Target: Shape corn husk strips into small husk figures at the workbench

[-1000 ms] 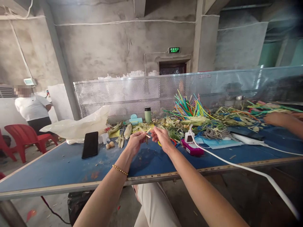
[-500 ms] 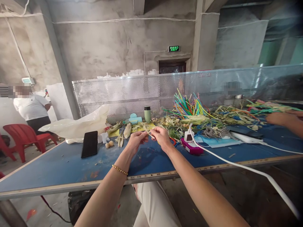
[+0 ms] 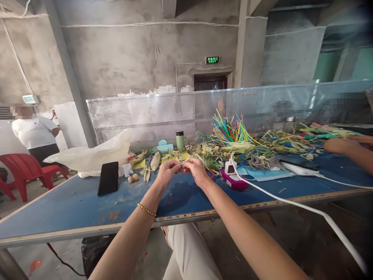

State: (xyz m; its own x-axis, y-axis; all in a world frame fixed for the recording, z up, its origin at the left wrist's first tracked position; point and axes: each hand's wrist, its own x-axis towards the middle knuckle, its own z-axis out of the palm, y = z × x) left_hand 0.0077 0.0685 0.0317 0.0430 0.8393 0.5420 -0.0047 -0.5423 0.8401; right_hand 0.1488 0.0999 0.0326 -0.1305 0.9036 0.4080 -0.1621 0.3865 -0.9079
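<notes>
My left hand (image 3: 167,174) and my right hand (image 3: 196,170) meet over the middle of the blue table (image 3: 128,214), fingers pinched together. Whatever lies between the fingertips is too small and too hidden to name. Just behind them is a heap of pale green corn husks (image 3: 208,151). Left of my left hand lie a dried husk piece (image 3: 155,161), a smaller husk strip (image 3: 145,172) and small tan balls (image 3: 133,178). To the right of my right hand sits a magenta box (image 3: 235,181) with a white charger plug (image 3: 230,167) on it.
A black phone (image 3: 108,178) lies on the left beside a plastic bag (image 3: 93,154). A green bottle (image 3: 180,141) and colourful stems (image 3: 229,130) stand at the back. A white cable (image 3: 285,200) crosses the right side. Another person's hand (image 3: 339,146) works at far right.
My hands have drawn closer, and the fingertips now almost touch. The view has shifted slightly, so everything sits a little further left.
</notes>
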